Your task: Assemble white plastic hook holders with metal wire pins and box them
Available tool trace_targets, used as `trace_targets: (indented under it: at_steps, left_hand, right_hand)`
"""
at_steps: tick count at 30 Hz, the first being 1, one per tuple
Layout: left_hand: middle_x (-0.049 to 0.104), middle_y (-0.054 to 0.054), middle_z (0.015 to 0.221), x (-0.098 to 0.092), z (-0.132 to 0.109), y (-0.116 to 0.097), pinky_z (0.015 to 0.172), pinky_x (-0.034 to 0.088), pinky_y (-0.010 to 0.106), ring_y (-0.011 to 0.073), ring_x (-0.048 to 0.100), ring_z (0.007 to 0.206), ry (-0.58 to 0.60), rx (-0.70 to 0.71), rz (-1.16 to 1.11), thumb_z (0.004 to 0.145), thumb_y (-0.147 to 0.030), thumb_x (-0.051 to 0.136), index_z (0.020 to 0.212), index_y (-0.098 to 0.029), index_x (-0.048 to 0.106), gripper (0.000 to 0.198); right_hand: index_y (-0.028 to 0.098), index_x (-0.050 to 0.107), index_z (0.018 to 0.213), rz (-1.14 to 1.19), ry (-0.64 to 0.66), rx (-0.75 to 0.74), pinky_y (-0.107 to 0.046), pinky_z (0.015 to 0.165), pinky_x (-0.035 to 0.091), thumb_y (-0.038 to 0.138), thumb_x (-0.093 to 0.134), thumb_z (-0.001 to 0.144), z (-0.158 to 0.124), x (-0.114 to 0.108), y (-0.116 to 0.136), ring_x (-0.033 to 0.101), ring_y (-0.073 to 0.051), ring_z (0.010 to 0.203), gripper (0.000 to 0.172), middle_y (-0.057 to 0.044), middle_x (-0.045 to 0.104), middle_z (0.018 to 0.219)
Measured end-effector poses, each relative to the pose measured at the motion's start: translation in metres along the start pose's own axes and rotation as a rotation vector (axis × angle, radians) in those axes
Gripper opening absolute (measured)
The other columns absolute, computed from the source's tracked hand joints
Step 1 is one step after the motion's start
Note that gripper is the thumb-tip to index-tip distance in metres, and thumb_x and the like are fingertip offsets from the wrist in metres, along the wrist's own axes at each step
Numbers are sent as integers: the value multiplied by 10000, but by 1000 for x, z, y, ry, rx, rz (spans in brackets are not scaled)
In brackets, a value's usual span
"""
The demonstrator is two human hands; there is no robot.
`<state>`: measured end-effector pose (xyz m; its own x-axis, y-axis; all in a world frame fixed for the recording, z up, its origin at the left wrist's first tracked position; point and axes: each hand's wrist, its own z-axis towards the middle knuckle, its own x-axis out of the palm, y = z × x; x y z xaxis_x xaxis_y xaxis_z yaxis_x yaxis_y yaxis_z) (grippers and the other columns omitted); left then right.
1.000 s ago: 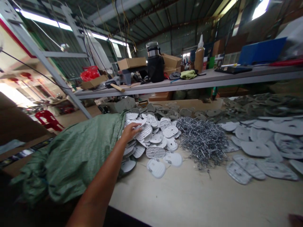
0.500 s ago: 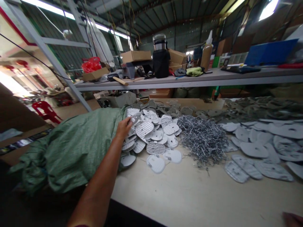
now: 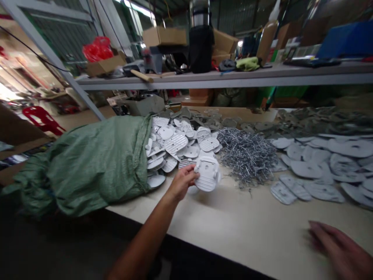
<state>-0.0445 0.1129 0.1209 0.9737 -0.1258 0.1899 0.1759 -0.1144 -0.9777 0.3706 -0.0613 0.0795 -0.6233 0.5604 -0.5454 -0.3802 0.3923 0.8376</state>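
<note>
Between the thumb and fingers of my left hand [image 3: 184,181] is a white, rounded plastic plate [image 3: 206,175]. Its ribbed face, with a small central hole and raised clips, is turned toward me, and it is held above the table. Behind it lies a pile of similar white plastic plates [image 3: 176,143], spilling from the mouth of a green woven sack [image 3: 99,163]. At the lower right, my right hand [image 3: 338,247] is low over the table, blurred, its fingers stretched to the left and nothing visible in them.
A heap of thin metal pins [image 3: 247,155] lies mid-table [image 3: 241,225]. More white plates [image 3: 314,173] spread to the right, with grey pieces [image 3: 326,120] behind. Above the back runs a shelf [image 3: 233,79] holding a black-covered flask [image 3: 201,46], cardboard boxes and a bottle [image 3: 268,37].
My left hand has moved from the pile by the sack toward me and rightward, bringing a white plate with it. My right hand has come further into view. The camera has tilted down.
</note>
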Motion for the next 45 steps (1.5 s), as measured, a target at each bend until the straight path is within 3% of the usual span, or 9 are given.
trace_targets:
  at_steps: [3,8,12,22,25,28,32,39,45]
  left_hand:
    - [764,63,890,46,-31,35,657,528,240,147,670,713,101,-169,-210,667,-368,947,1030,-143,791,455]
    - [786,58,916,90,-63,70,692,526,245,156,686,748,110,-275,-350,686,-339,965,1026,-149,773,434]
    - [812,86,981,88,-75,82,790,549,268,204,742,866,225,-265,-336,737,-325,956,1106,-152,774,446]
    - [813,187,1116,107,-75,105,958,603,534,396,774,1088,263,-551,-828,888,-586,720,1402,-133,660,688]
    - [806,173,1016,107,-73,105,942,618,540,360,794,969,184,-543,-870,903,-497,691,1391,-111,646,623]
    - [788,170,966,98,-70,105,926,630,520,323,788,885,114,-528,-873,906,-453,672,1351,-96,649,572]
    - [779,196,1008,90,-71,106,923,635,521,326,783,906,125,-557,-859,904,-445,665,1370,-84,632,590]
    - [779,208,1019,90,-76,109,916,639,534,342,785,912,155,-531,-837,901,-449,669,1399,-83,612,621]
    - [784,202,1020,89,-77,112,913,641,520,335,782,910,168,-506,-810,875,-489,712,1380,-84,628,652]
  right_hand:
    - [213,821,1085,177,343,47,-481,813,631,627,855,760,-25,22,19,757,-326,823,528,-128,808,974]
    - [166,794,1179,408,860,80,-342,715,575,629,834,860,-65,68,49,694,-216,748,564,-83,780,852]
    - [162,754,857,600,851,190,-266,636,502,586,834,896,-80,81,46,606,-144,637,433,-37,696,687]
    - [166,731,865,613,1064,365,-272,579,501,629,836,859,-89,91,41,611,-138,585,476,-31,700,740]
    - [176,767,914,325,935,13,-305,641,515,622,733,943,-66,88,35,648,-177,674,448,-54,725,791]
    - [189,792,1124,-47,479,-380,-363,778,552,480,724,965,-21,69,25,692,-225,815,339,-89,768,985]
    - [156,756,1313,-476,139,-562,-417,885,571,268,637,971,45,40,6,716,-258,865,379,-154,740,1229]
    - [184,817,1137,-844,309,-648,-383,936,567,128,561,974,89,13,-11,729,-283,1083,309,-129,768,1237]
    - [219,843,1008,-378,487,-656,-416,956,557,276,678,966,67,-5,6,742,-273,1012,179,-95,815,1076]
